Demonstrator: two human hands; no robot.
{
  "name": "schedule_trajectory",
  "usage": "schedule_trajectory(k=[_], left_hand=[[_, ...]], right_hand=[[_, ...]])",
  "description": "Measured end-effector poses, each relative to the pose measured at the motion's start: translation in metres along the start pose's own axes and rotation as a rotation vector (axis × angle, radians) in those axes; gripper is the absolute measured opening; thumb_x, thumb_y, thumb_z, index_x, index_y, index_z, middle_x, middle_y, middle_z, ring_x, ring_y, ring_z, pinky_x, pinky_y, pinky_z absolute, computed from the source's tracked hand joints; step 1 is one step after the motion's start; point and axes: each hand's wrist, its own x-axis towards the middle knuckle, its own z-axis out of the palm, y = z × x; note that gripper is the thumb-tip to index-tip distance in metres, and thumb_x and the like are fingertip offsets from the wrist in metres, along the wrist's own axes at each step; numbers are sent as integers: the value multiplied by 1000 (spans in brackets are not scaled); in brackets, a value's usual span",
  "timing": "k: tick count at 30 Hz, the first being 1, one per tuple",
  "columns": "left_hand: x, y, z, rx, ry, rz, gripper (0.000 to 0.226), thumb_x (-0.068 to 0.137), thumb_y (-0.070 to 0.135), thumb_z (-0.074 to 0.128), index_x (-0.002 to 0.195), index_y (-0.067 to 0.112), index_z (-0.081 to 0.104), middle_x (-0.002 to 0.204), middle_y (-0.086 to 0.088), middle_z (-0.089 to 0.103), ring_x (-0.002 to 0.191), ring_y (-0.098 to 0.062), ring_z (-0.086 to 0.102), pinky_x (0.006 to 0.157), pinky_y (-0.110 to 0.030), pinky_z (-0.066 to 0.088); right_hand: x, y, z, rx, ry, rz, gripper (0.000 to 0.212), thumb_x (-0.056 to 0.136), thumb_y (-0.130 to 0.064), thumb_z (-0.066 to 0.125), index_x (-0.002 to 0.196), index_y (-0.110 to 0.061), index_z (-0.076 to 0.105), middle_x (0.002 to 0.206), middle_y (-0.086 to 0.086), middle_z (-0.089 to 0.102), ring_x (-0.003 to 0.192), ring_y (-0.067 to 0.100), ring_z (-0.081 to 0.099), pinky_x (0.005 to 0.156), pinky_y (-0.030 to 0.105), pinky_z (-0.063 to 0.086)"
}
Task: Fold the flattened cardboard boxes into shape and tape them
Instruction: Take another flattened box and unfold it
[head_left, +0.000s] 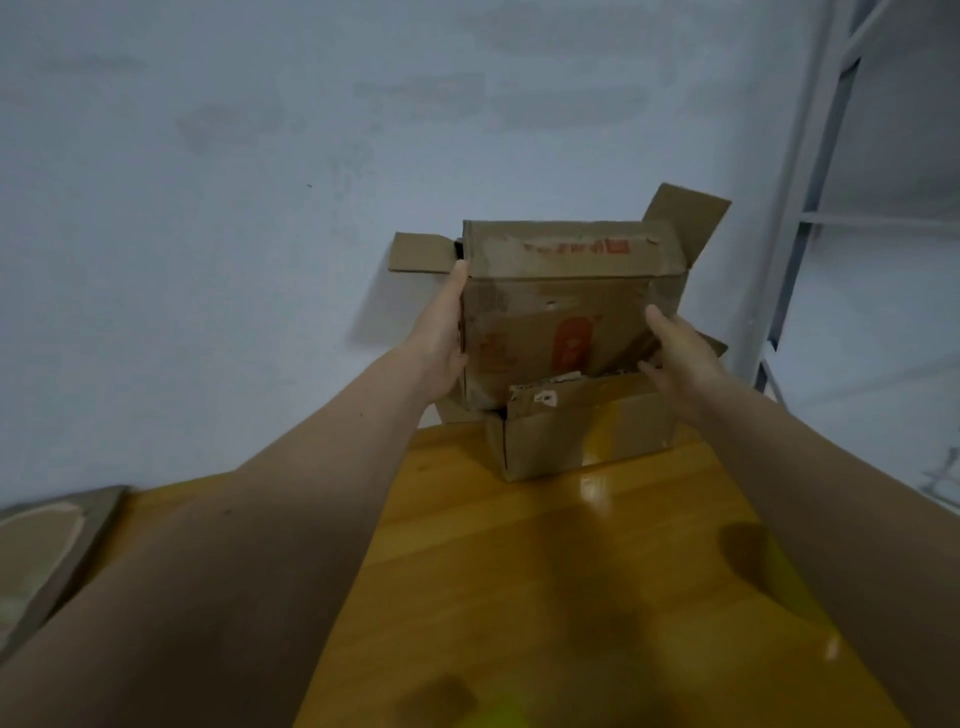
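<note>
I see the worn brown cardboard box (566, 306) with red print at the glossy yellow wooden bench's (545, 571) far edge, close against the pale wall (260, 208), atop a smaller cardboard box (582, 431). My left hand (441, 338) lies flat-fingered along its left side; my right hand (680, 353) touches its right side with relaxed fingers, flaps splayed outward.

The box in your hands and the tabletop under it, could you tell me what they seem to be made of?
The box: brown cardboard, matte, worn, with scuffed patches and faded red print. The tabletop: probably varnished wood or a wood-look laminate, orange-yellow and glossy, since it mirrors a light.
</note>
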Motion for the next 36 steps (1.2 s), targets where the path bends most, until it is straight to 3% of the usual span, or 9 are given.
schedule_trajectory(k=[3, 5, 9, 13, 17, 24, 28, 33, 36], left_hand=[[-11, -6, -10, 207, 118, -1, 60, 102, 52, 33, 151, 18, 30, 154, -7, 33, 143, -24, 28, 116, -38, 25], [-22, -17, -26, 530, 163, 9, 63, 100, 50, 42, 151, 16, 30, 156, -5, 31, 142, -25, 31, 115, -38, 27], [-75, -51, -64, 1117, 60, -16, 56, 97, 45, 50, 144, 17, 43, 152, -5, 38, 137, -24, 38, 105, -31, 33], [-153, -85, -107, 1417, 48, -120, 54, 96, 50, 50, 142, 22, 46, 154, -4, 33, 141, -25, 31, 110, -38, 31], [-237, -114, -150, 1502, 35, -255, 54, 98, 49, 46, 145, 23, 42, 159, -4, 23, 146, -25, 19, 114, -41, 25], [-357, -142, -226, 1489, 109, -426, 61, 98, 49, 46, 149, 20, 33, 159, -9, 23, 146, -30, 19, 117, -42, 21], [-404, -164, -269, 1482, 256, -486, 62, 93, 51, 50, 143, 17, 36, 149, -11, 34, 137, -35, 29, 114, -48, 28], [-432, -182, -295, 1530, 437, -512, 72, 88, 56, 54, 142, 16, 28, 148, -15, 28, 138, -37, 24, 115, -50, 22], [-435, -189, -301, 1561, 483, -453, 65, 87, 48, 55, 140, 18, 30, 146, -12, 30, 137, -34, 26, 115, -48, 23]], right_hand=[[-32, -5, 8, -416, -11, -73, 57, 98, -37, 49, 148, -19, 27, 151, 6, 33, 136, 26, 36, 111, 43, 34], [-62, -10, 18, -648, -122, -196, 52, 98, -33, 49, 145, -15, 35, 147, 5, 40, 133, 22, 40, 104, 35, 37], [-134, -12, 50, -1053, -413, -350, 46, 98, -34, 49, 141, -19, 41, 146, 2, 38, 135, 21, 35, 105, 34, 33], [-206, 7, 88, -1280, -588, -476, 49, 98, -37, 47, 143, -20, 37, 152, 2, 28, 139, 23, 23, 113, 40, 26], [-265, 32, 125, -1323, -721, -508, 49, 98, -38, 47, 142, -20, 38, 153, 3, 27, 139, 23, 21, 113, 39, 25], [-352, 77, 194, -1334, -930, -465, 49, 99, -37, 45, 143, -18, 36, 149, 4, 29, 136, 27, 27, 110, 40, 31], [-400, 97, 229, -1271, -1033, -381, 49, 99, -35, 46, 144, -17, 35, 149, 5, 30, 136, 27, 28, 109, 37, 29], [-438, 117, 258, -1093, -1079, -219, 56, 96, -35, 52, 146, -17, 32, 152, 6, 30, 140, 24, 29, 114, 33, 27], [-449, 123, 266, -1019, -1088, -153, 55, 95, -34, 54, 145, -17, 35, 151, 5, 34, 137, 21, 35, 111, 31, 30]])
